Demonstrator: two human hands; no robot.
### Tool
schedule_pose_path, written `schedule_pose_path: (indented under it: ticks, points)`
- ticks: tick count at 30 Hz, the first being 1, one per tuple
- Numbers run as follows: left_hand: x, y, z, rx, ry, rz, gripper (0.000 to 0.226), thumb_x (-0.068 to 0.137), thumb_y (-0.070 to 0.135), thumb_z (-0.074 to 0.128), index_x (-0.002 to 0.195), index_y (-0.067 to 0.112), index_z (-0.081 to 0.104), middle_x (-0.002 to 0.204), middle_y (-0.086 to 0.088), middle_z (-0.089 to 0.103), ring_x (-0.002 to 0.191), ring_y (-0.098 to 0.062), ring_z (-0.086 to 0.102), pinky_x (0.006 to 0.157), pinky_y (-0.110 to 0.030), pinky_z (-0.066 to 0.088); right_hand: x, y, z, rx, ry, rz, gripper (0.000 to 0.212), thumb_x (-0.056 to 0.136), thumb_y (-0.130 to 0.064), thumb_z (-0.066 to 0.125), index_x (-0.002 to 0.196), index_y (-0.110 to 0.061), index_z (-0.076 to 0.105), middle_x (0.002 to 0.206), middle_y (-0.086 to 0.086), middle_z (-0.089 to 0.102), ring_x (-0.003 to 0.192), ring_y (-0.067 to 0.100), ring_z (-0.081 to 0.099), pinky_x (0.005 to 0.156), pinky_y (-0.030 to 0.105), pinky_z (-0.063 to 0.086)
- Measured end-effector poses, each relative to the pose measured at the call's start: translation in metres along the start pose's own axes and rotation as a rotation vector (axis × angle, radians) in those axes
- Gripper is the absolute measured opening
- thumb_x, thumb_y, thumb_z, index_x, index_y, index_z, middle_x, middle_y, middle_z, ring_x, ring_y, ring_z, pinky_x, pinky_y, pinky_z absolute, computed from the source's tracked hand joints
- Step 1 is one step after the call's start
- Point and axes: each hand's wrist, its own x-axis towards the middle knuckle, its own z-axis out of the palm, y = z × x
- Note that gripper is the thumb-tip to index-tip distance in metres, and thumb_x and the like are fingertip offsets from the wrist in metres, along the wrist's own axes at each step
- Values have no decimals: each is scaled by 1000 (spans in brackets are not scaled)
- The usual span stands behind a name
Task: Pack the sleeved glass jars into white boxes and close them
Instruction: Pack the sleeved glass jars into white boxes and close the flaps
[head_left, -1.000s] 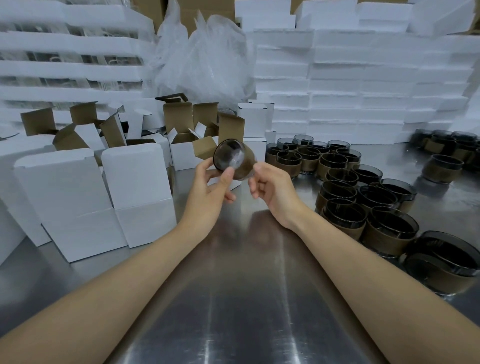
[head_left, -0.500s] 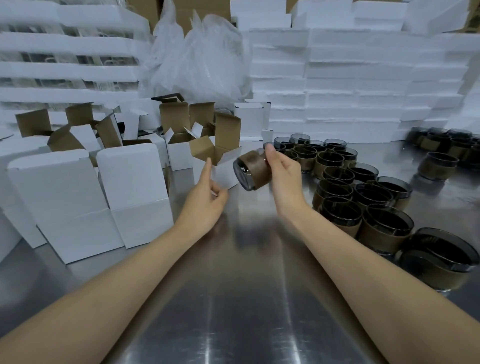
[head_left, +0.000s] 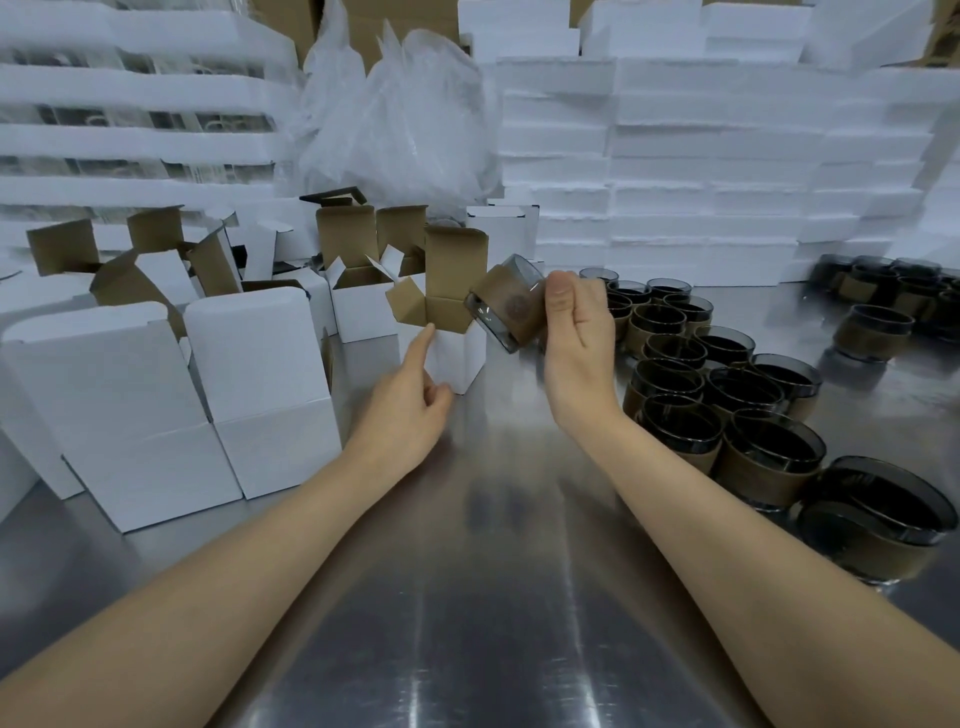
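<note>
Gripping the sleeved jar (head_left: 506, 309) on its side, the right hand (head_left: 574, 332) is holding it just right of the open box (head_left: 451, 347) — left hand (head_left: 410, 410) is touching that box's near wall with straight fingers.

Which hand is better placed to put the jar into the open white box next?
The right hand. It already holds the sleeved jar, tilted beside the open white box's mouth, flaps up. The left hand holds nothing; its fingers touch the box's front, so it seems better suited to steadying it.
</note>
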Motion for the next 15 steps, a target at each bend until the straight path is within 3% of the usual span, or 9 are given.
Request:
schedule_pose_path:
  ticks: [4,8,12,15]
  points:
    - [-3,7,1,125,50,104,49,94,22,51,140,31,36,73,10,54,66,-6,55,54,-15,37,2,-5,0,-1,-8,-52,35,101,-25,37,68,-37,45,74,-35,51,76,-1,40,71,11,33]
    - [-6,12,0,201,68,170,38,95,25,49,131,30,39,72,11,51,66,-5,53,53,-26,44,3,-9,-1,22,-10,-103,32,101,-22,39,73,-34,50,70,-19,50,78,6,44,72,17,35]
    - [-9,17,-1,210,101,198,28,96,28,49,123,26,44,72,12,50,65,-5,52,53,-25,40,1,-18,-1,-32,-53,-186,30,101,-19,41,78,-34,52,72,-19,51,81,5,44,73,17,35]
    - [-10,20,-2,229,123,210,21,96,29,51,117,25,48,71,15,48,63,-5,50,51,-17,34,-1,-22,-1,-98,-98,-226,24,100,-16,44,81,-21,58,75,-16,49,82,5,43,73,12,33]
